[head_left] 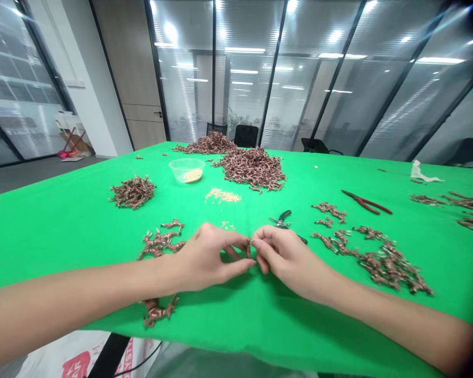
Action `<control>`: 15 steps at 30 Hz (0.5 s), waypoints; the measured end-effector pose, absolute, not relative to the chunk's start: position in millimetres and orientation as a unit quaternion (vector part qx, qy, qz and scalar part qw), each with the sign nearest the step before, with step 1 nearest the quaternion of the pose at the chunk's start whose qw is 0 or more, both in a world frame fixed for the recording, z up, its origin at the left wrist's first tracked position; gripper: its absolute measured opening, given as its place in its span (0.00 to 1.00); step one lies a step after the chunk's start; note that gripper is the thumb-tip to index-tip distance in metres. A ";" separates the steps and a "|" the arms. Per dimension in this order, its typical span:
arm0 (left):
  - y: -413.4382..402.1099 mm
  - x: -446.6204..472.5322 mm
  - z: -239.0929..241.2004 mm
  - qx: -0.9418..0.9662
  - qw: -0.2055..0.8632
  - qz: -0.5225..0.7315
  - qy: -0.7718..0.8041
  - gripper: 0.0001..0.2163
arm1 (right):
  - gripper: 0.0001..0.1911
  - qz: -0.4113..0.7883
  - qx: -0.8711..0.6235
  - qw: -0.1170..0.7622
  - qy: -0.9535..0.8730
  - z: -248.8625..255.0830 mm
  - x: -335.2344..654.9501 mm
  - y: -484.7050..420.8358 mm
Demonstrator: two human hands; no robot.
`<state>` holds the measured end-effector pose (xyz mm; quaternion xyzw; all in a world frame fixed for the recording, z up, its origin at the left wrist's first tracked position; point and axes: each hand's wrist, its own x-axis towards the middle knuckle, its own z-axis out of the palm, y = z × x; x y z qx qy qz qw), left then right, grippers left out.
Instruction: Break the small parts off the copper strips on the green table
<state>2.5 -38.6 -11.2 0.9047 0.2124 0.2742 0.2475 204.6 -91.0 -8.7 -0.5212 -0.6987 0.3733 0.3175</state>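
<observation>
The left hand [213,257] gripped a brown figurine [248,249] between thumb and fingers above the green tablecloth [236,317]; the right hand [286,257] was pinched closed at its upper end (contents too small to make out). Loose figurines [156,312] by the left forearm, partly hidden, went uncounted. Beyond: two pliers [368,201], one clear bowl [175,170], three figurine heaps [256,170], glass partitions [240,94], one door [128,63].

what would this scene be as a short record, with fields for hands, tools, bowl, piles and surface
left hand: holding a small copper-brown piece
right hand: fingertips pinched together at that piece's upper end
tools: red-handled metal pliers; black-handled metal pliers, partly hidden behind right hand
bowl: clear round plastic bowl, holding small pale-gold bits
piles: several copper-brown piles
surface: green cloth
</observation>
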 end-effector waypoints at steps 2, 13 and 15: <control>-36.8 3.0 -15.7 0.918 0.192 0.280 0.204 0.10 | 0.16 0.485 -0.523 0.297 -0.635 -4.6 207.5 -90.7; -33.9 2.2 -11.1 0.891 0.293 0.261 0.230 0.11 | 0.13 0.435 -0.544 0.322 -0.642 2.0 212.8 -85.8; -34.5 2.6 -7.7 0.873 0.341 0.251 0.242 0.13 | 0.10 0.295 -0.531 0.336 -0.720 -2.8 215.7 -84.9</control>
